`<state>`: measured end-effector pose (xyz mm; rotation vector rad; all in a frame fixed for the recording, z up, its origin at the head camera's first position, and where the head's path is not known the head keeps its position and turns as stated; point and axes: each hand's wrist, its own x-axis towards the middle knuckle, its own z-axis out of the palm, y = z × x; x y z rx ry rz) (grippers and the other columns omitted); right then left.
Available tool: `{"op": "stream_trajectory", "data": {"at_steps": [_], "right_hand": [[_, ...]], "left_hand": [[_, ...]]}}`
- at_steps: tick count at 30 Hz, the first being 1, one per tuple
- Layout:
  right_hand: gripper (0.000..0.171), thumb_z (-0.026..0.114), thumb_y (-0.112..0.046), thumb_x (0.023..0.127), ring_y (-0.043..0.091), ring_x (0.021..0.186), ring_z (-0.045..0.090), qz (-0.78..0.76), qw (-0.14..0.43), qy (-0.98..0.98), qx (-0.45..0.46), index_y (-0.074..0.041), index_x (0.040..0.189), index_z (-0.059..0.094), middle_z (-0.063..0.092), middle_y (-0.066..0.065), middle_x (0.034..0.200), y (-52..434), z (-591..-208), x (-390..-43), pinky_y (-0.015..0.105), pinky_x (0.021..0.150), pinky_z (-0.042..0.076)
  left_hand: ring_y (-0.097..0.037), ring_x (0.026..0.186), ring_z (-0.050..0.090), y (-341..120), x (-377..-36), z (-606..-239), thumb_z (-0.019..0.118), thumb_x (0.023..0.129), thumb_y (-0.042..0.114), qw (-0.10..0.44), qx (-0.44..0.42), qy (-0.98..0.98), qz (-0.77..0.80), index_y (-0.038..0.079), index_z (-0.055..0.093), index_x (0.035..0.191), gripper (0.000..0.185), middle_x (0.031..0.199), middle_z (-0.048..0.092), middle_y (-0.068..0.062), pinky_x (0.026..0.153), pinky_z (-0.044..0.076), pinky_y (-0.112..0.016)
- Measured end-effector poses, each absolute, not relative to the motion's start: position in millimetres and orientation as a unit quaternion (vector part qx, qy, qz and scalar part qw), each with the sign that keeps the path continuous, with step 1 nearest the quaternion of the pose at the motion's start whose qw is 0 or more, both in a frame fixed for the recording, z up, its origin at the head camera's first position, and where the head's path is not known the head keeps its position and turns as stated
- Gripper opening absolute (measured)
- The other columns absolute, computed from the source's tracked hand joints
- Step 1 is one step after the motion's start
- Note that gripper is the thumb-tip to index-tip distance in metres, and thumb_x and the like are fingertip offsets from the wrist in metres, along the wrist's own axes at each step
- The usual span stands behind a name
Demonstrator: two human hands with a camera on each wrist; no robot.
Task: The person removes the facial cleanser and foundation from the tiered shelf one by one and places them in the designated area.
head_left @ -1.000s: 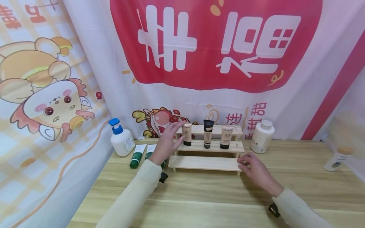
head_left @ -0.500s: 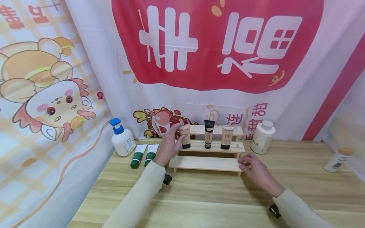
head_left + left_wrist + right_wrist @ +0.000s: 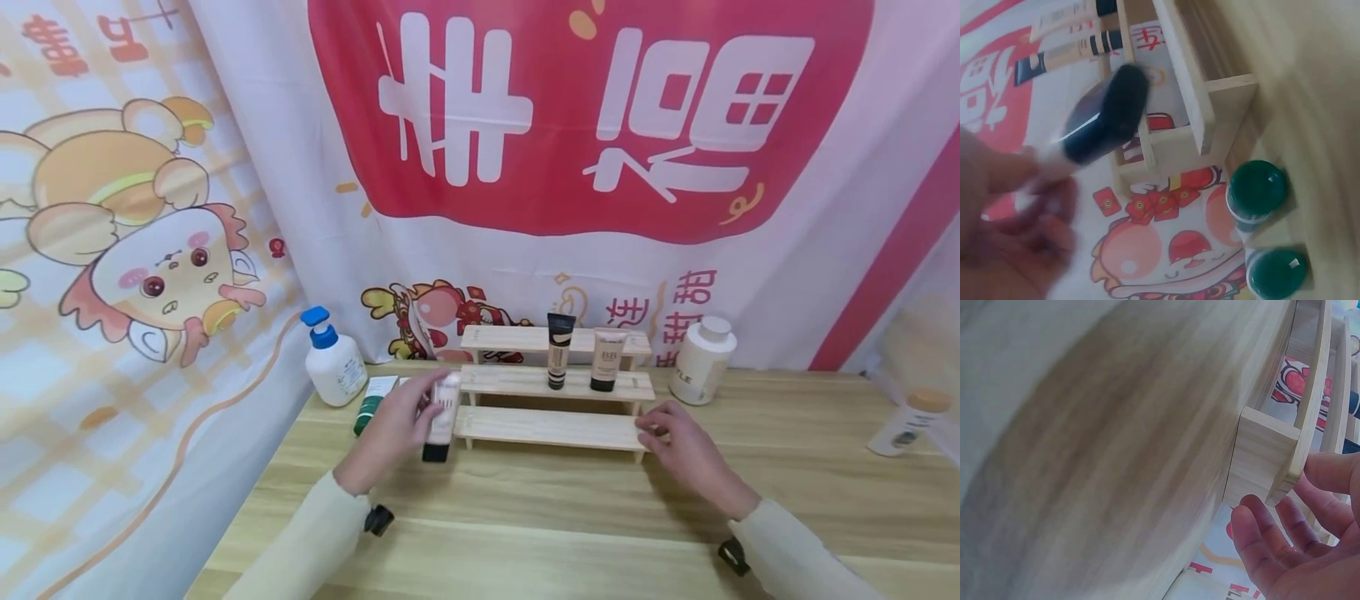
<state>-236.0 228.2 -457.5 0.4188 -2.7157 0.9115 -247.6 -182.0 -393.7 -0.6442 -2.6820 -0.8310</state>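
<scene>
My left hand (image 3: 396, 429) pinches a beige BB cream tube (image 3: 442, 417) with a black cap, held clear to the left of the wooden tiered stand (image 3: 551, 427). In the left wrist view the tube's black cap (image 3: 1107, 115) points at the stand, blurred. My right hand (image 3: 678, 450) grips the right end of the stand's lowest step, thumb and index finger at the corner of the board (image 3: 1294, 465). On the middle step stand a black and beige tube (image 3: 558, 354) and a second BB cream tube (image 3: 607, 358), both upright.
Left of the stand are green and white tubes (image 3: 372, 407), partly behind my left hand, and a white pump bottle (image 3: 336, 371) with a blue top. A white jar (image 3: 702, 362) stands right of the stand. Farther right is a white bottle (image 3: 903, 427) with an orange cap.
The left hand has taken the left BB cream tube off the middle step and carried it left and down towards the front. My right hand has stayed at the stand's end.
</scene>
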Motion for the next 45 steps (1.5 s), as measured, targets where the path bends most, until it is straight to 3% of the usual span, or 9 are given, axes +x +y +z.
{"op": "stream_trajectory", "data": {"at_steps": [2, 5, 9, 11, 17, 25, 33, 38, 45], "right_hand": [[0.018, 0.069, -0.003, 0.084, 0.026, 0.085, 0.059, 0.311, 0.123, -0.932, 0.142, 0.0, 0.101, 0.067, 0.053, 0.011, 0.099, 229.3, -457.4, -235.9, 0.041, 0.072, 0.053], [0.018, 0.069, -0.004, 0.084, 0.026, 0.085, 0.059, 0.31, 0.121, -0.933, 0.139, 0.0, 0.102, 0.067, 0.053, 0.01, 0.099, 230.6, -457.9, -236.3, 0.041, 0.073, 0.053], [0.018, 0.069, -0.005, 0.084, 0.025, 0.086, 0.059, 0.308, 0.12, -0.934, 0.134, 0.0, 0.102, 0.067, 0.053, 0.01, 0.099, 231.1, -458.0, -237.0, 0.04, 0.072, 0.053], [0.018, 0.069, -0.005, 0.084, 0.025, 0.085, 0.059, 0.309, 0.122, -0.934, 0.135, 0.0, 0.101, 0.067, 0.053, 0.01, 0.099, 231.0, -457.5, -236.9, 0.04, 0.072, 0.053], [0.018, 0.069, -0.005, 0.084, 0.026, 0.085, 0.059, 0.311, 0.122, -0.933, 0.137, 0.0, 0.101, 0.067, 0.053, 0.01, 0.099, 230.8, -456.6, -236.4, 0.04, 0.071, 0.053], [0.017, 0.069, -0.005, 0.084, 0.026, 0.085, 0.059, 0.306, 0.126, -0.934, 0.136, -0.001, 0.101, 0.067, 0.053, 0.009, 0.099, 232.9, -459.2, -236.7, 0.04, 0.071, 0.053], [0.017, 0.069, -0.005, 0.084, 0.025, 0.084, 0.059, 0.309, 0.124, -0.933, 0.135, -0.001, 0.1, 0.067, 0.053, 0.01, 0.099, 233.1, -461.3, -236.5, 0.041, 0.071, 0.053], [0.017, 0.069, -0.004, 0.084, 0.025, 0.084, 0.059, 0.312, 0.126, -0.932, 0.137, -0.001, 0.1, 0.067, 0.053, 0.01, 0.099, 232.0, -460.8, -235.8, 0.041, 0.071, 0.053], [0.017, 0.069, -0.005, 0.084, 0.025, 0.084, 0.059, 0.311, 0.127, -0.932, 0.138, 0.0, 0.101, 0.067, 0.053, 0.01, 0.099, 230.0, -460.7, -236.7, 0.039, 0.07, 0.053]], "left_hand": [[-0.008, 0.074, 0.052, -185.7, -238.3, -399.4, 0.062, 0.092, 0.013, 0.061, -0.198, -0.938, -0.277, 0.016, 0.047, 0.139, 0.05, 0.095, 0.057, 0.005, 0.065, 0.049, -0.025], [-0.009, 0.078, 0.055, -190.1, -225.9, -410.3, 0.061, 0.093, 0.013, -0.025, -0.177, -0.948, -0.265, 0.014, 0.047, 0.139, 0.048, 0.109, 0.061, -0.002, 0.064, 0.049, -0.026], [-0.015, 0.09, 0.057, -193.5, -216.3, -425.3, 0.06, 0.092, 0.01, -0.073, -0.166, -0.95, -0.253, 0.007, 0.049, 0.135, 0.044, 0.127, 0.056, -0.013, 0.072, 0.051, -0.033], [-0.017, 0.086, 0.058, -194.1, -214.7, -431.4, 0.06, 0.092, 0.009, -0.08, -0.157, -0.95, -0.256, 0.004, 0.051, 0.133, 0.042, 0.123, 0.058, -0.015, 0.071, 0.051, -0.035], [-0.014, 0.063, 0.053, -195.9, -217.6, -444.0, 0.06, 0.092, 0.009, -0.078, -0.119, -0.949, -0.28, 0.002, 0.055, 0.125, 0.034, 0.101, 0.061, -0.009, 0.052, 0.045, -0.03], [-0.016, 0.073, 0.05, -199.5, -222.9, -449.6, 0.064, 0.09, 0.015, -0.058, -0.099, -0.965, -0.238, 0.007, 0.063, 0.118, 0.029, 0.098, 0.056, -0.008, 0.057, 0.044, -0.03], [-0.017, 0.082, 0.051, -194.1, -222.1, -449.9, 0.071, 0.084, 0.033, -0.078, -0.078, -0.971, -0.213, 0.006, 0.06, 0.124, 0.049, 0.107, 0.057, -0.01, 0.072, 0.049, -0.038], [-0.018, 0.08, 0.051, -193.1, -222.7, -451.3, 0.072, 0.084, 0.032, -0.075, -0.065, -0.974, -0.206, 0.007, 0.06, 0.125, 0.049, 0.108, 0.055, -0.012, 0.068, 0.049, -0.038], [-0.024, 0.093, 0.055, -179.9, -223.8, -428.8, 0.066, 0.088, 0.037, 0.001, -0.072, -0.982, -0.176, 0.012, 0.058, 0.128, 0.049, 0.117, 0.054, -0.014, 0.077, 0.051, -0.042]]}}
